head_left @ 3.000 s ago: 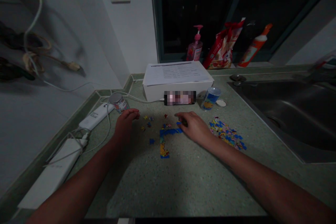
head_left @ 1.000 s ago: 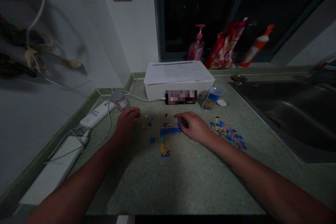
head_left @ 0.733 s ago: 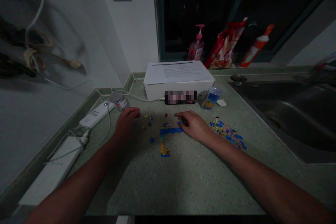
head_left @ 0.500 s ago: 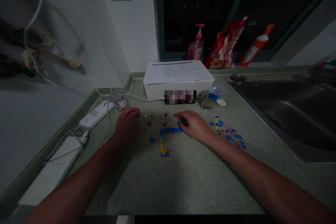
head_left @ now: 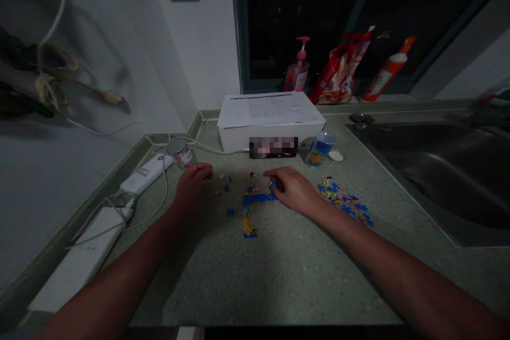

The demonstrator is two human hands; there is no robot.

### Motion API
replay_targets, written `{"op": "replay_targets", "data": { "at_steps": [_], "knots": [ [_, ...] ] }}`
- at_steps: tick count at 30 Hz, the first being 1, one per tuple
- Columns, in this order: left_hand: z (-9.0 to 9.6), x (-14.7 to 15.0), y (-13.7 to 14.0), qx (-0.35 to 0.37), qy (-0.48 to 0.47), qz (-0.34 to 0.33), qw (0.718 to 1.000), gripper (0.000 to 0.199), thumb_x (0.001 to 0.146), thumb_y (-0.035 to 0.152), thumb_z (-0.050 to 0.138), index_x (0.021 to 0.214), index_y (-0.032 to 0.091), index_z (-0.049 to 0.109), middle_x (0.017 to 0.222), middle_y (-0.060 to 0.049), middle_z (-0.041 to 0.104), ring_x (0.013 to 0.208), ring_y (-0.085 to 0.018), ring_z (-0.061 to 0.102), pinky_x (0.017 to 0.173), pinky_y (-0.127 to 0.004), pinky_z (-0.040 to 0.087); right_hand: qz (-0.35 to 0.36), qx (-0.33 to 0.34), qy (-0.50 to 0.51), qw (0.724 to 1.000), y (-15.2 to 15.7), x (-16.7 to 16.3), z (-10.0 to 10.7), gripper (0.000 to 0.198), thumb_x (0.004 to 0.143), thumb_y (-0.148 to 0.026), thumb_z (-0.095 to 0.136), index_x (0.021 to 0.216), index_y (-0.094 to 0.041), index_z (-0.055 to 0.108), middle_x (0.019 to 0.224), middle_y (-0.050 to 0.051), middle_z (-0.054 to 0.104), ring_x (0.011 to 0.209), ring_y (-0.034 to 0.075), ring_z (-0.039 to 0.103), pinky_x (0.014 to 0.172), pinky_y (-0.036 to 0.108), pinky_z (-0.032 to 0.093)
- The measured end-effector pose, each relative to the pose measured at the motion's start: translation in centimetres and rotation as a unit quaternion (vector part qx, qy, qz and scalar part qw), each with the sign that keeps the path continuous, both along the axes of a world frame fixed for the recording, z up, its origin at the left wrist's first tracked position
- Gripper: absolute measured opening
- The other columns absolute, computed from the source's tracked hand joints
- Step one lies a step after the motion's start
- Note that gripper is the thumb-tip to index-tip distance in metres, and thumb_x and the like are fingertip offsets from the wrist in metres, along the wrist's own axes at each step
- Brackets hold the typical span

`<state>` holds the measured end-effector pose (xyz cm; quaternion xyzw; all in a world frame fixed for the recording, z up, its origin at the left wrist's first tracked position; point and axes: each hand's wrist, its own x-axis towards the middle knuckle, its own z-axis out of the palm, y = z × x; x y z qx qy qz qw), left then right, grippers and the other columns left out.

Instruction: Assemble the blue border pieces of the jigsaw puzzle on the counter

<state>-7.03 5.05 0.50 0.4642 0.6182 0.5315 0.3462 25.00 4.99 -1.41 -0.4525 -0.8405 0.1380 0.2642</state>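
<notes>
Blue and yellow jigsaw pieces joined in an L-shaped strip [head_left: 246,215] lie on the counter in front of me. At the right end of its upper arm is my right hand [head_left: 295,188], thumb and fingers closed on a small blue puzzle piece [head_left: 272,184], the forefinger stretched out above it. My left hand [head_left: 192,180] rests beside the loose pieces with its fingers curled together; whether anything is in them is hidden. Between the hands lie several loose pieces, among them a yellow one [head_left: 221,176], a red one [head_left: 252,175] and a blue one [head_left: 231,213].
A pile of puzzle pieces [head_left: 346,202] lies right of my right hand, before the sink [head_left: 398,170]. Behind stand a blue canister [head_left: 321,149], its white lid [head_left: 336,156], a phone [head_left: 273,147] against a white box [head_left: 271,127], and a lidded jar [head_left: 180,153]. Power strips [head_left: 91,249] with cables lie left.
Hardly anything differs. Both hands stay in place, and the small piece at my right fingertips looks slightly turned.
</notes>
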Motion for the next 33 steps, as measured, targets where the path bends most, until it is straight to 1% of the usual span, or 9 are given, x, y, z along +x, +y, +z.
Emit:
{"op": "replay_targets", "data": {
  "at_steps": [4,9,16,18,20,24,26,28,33],
  "knots": [
    [0.1,0.0,-0.1,0.009,0.007,-0.004,1.0,0.026,0.072,0.045,0.071,0.085,0.022,0.074,0.08,-0.004,0.073,0.085,-0.027,0.07,0.086,-0.039,0.057,-0.005,-0.008,0.022,1.0,0.0,0.1,-0.2,0.041,0.091,-0.01,0.065,0.128,-0.021,0.078,0.11,0.012,0.079,0.104,0.029,0.072,0.096,0.046,0.056],
    [0.0,-0.1,-0.1,0.008,0.008,-0.008,1.0,0.022,0.074,0.043,0.071,0.086,0.024,0.075,0.082,-0.005,0.074,0.086,-0.028,0.071,0.085,-0.039,0.057,-0.02,-0.041,0.07,0.997,-0.1,0.1,-0.4,0.037,0.094,-0.014,0.06,0.124,-0.022,0.08,0.104,0.01,0.08,0.096,0.026,0.074,0.09,0.041,0.056],
    [-0.2,-0.2,0.1,0.008,-0.004,0.001,1.0,0.025,0.072,0.044,0.072,0.085,0.023,0.075,0.079,-0.003,0.073,0.083,-0.026,0.07,0.086,-0.039,0.055,-0.029,-0.09,0.131,0.987,-0.2,0.3,0.4,0.035,0.088,-0.016,0.062,0.118,-0.02,0.079,0.09,0.006,0.077,0.083,0.022,0.072,0.08,0.037,0.055],
    [-0.1,-0.2,0.0,0.007,-0.003,-0.002,1.0,0.027,0.071,0.045,0.073,0.085,0.022,0.075,0.079,-0.002,0.073,0.084,-0.026,0.07,0.087,-0.039,0.055,-0.027,-0.125,0.17,0.977,-0.9,0.3,0.5,0.033,0.088,-0.016,0.064,0.118,-0.02,0.077,0.087,0.003,0.077,0.08,0.021,0.071,0.076,0.035,0.055],
    [-0.1,-0.2,0.0,0.008,-0.003,-0.006,1.0,0.028,0.071,0.046,0.072,0.086,0.022,0.075,0.079,-0.003,0.073,0.085,-0.026,0.07,0.088,-0.039,0.054,-0.008,-0.185,0.213,0.959,-2.1,0.0,0.3,0.032,0.087,-0.017,0.067,0.118,-0.022,0.075,0.086,0.002,0.076,0.077,0.02,0.071,0.072,0.033,0.056],
    [-0.2,-0.1,0.0,0.008,-0.005,-0.005,1.0,0.025,0.071,0.044,0.072,0.085,0.024,0.074,0.081,-0.004,0.074,0.086,-0.028,0.07,0.087,-0.04,0.055,0.046,-0.32,0.224,0.919,-5.3,-1.4,-0.5,0.028,0.084,-0.013,0.074,0.111,-0.023,0.074,0.087,0.001,0.078,0.075,0.018,0.072,0.067,0.03,0.056],
    [-0.3,-0.1,0.1,0.006,-0.01,-0.002,1.0,0.025,0.07,0.045,0.072,0.085,0.024,0.074,0.081,-0.005,0.074,0.086,-0.028,0.07,0.087,-0.04,0.055,0.041,-0.343,0.216,0.913,-6.6,-2.3,-0.7,0.03,0.082,-0.007,0.074,0.108,-0.023,0.074,0.086,0.0,0.077,0.074,0.017,0.072,0.066,0.029,0.055],
    [-0.2,0.0,0.1,0.0,-0.011,0.0,1.0,0.027,0.07,0.046,0.072,0.085,0.024,0.073,0.082,-0.005,0.074,0.086,-0.028,0.07,0.087,-0.04,0.055,0.039,-0.344,0.197,0.917,-7.3,-3.0,-0.4,0.03,0.083,-0.004,0.075,0.107,-0.022,0.075,0.086,0.0,0.077,0.075,0.017,0.072,0.066,0.028,0.055],
    [0.2,0.0,-0.1,-0.002,0.024,-0.008,1.0,0.032,0.073,0.049,0.071,0.088,0.021,0.074,0.083,-0.004,0.074,0.088,-0.027,0.071,0.09,-0.04,0.056,0.027,-0.351,0.171,0.92,-7.5,-3.9,0.6,0.029,0.084,0.0,0.076,0.105,-0.02,0.075,0.084,-0.001,0.074,0.074,0.015,0.068,0.065,0.026,0.05]
  ]
}}
